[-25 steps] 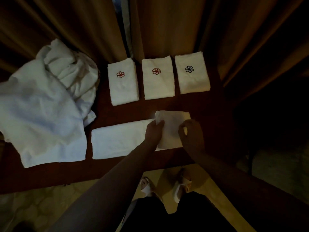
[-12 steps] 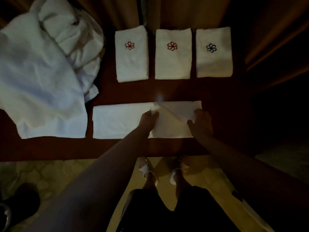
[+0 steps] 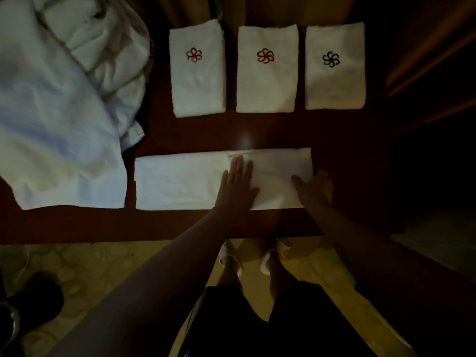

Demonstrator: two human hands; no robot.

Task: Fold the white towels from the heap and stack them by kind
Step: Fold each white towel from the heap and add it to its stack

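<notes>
One flap of the long white folded towel now lies flat; left hand has flattened, fingers straight, pressing it, while right hand pinches its right end near the counter front edge.

long towel right end folded over, three folded stacks behind, heap left

white towel heap, plain white long towel, two white folded towels with red flower emblems, one with dark flower emblem, dark reddish-brown table, yellowish patterned floor
</notes>
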